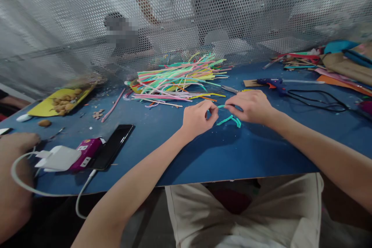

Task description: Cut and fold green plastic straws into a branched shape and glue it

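Left hand [199, 118]: we log it closed, fingertips pinched on one end of the teal stem [231, 119]. Right hand [250, 105]: closed likewise, fingers pinching the same stem from the other side, the two hands almost touching. The stem itself: bent, partly hidden between the fingers, its loose end curling down onto the blue table [232, 151] just below the right hand. Behind the hands we note a heap of coloured stems [180, 79], fanned out and overlapping, with scissors [231, 89] at its right edge. Further right: a blue glue gun [271, 83] and its black cord [316, 99] looped on the table. Far right corner: a stack of paper sheets [343, 68]. To the left: a black phone [112, 147], a white charger [59, 158], and a yellow sheet [49, 104] bearing brown lumps. At the left edge, another person's hand [16, 141] rests on the table.
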The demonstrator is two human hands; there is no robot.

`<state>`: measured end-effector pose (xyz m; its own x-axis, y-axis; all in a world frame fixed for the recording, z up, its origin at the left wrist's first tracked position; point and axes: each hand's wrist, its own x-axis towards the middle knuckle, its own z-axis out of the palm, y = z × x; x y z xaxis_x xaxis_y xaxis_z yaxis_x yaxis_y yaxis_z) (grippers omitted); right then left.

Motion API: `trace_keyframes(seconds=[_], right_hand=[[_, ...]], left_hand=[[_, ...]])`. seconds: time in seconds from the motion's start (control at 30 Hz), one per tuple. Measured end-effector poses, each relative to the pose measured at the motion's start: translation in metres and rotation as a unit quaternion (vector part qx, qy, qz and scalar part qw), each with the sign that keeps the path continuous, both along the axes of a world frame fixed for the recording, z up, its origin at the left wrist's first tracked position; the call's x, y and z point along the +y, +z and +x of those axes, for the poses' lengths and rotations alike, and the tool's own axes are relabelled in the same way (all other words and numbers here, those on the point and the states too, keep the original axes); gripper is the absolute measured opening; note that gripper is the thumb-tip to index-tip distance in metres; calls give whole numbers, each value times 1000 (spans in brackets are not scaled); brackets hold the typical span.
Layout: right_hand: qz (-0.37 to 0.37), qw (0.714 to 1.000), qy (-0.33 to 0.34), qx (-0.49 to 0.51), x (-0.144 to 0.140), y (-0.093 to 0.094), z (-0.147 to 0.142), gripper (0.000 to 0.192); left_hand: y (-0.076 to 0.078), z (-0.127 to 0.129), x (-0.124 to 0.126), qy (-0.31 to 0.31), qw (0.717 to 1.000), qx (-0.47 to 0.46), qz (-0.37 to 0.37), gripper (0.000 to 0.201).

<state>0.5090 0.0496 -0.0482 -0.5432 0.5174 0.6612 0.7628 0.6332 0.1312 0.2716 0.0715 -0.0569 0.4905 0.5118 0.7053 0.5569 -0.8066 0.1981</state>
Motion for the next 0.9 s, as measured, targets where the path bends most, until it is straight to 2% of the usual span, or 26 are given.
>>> trace_keyframes(seconds=[0.27,0.53,0.9], right_hand=[[11,999,-4,-30,-1,0,-1,24],[29,998,-54,30,-3,-4,-8,18],[34,996,-47,62,-5,-7,-15,15]], left_hand=[[-3,0,0,2,1000,-3,-9,9],[-1,2,-2,2,999,11,-30,10],[0,3,-2,14,999,19,-34,7]])
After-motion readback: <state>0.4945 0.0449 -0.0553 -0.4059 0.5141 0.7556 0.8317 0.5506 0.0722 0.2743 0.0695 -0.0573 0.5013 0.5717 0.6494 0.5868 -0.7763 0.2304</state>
